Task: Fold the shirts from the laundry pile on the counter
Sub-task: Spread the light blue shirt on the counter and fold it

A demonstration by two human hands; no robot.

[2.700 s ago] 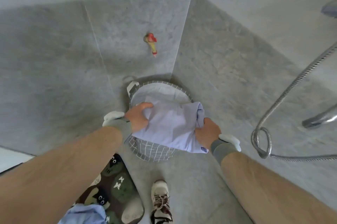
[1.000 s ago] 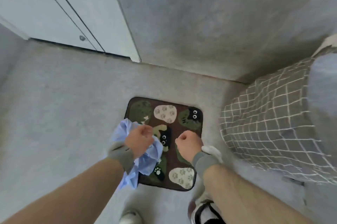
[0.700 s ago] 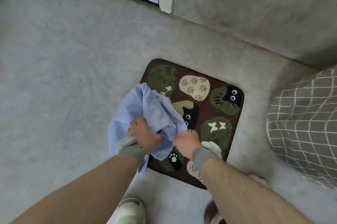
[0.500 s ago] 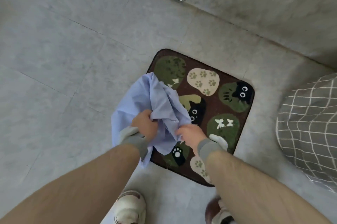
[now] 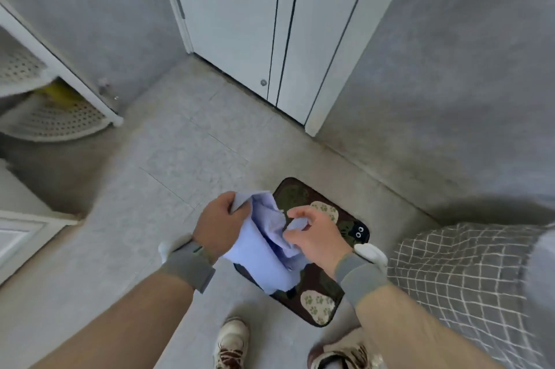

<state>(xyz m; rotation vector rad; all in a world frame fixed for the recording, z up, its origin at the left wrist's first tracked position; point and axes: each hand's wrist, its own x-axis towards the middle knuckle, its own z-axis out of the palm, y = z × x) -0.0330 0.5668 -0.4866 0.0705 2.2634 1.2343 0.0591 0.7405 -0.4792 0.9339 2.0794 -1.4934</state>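
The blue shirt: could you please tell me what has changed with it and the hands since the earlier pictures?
The blue shirt has been lifted off the mat and bunched up higher between the hands. The right hand, a bare fist a second ago, now pinches the cloth with its fingers. The left hand still grips the shirt. The checked basket stays at the right, and the mat has not moved.

Both bare forearms reach forward and down from the person's body, each wrist wrapped in a grey band. The left hand (image 5: 218,226) is turned with its back facing up, fingers and thumb curled tight around a bunch of the light blue shirt (image 5: 264,251). The right hand (image 5: 316,238) sits just beside it, fingers bent, pinching a crumpled fold of the same cloth between thumb and fingertips.
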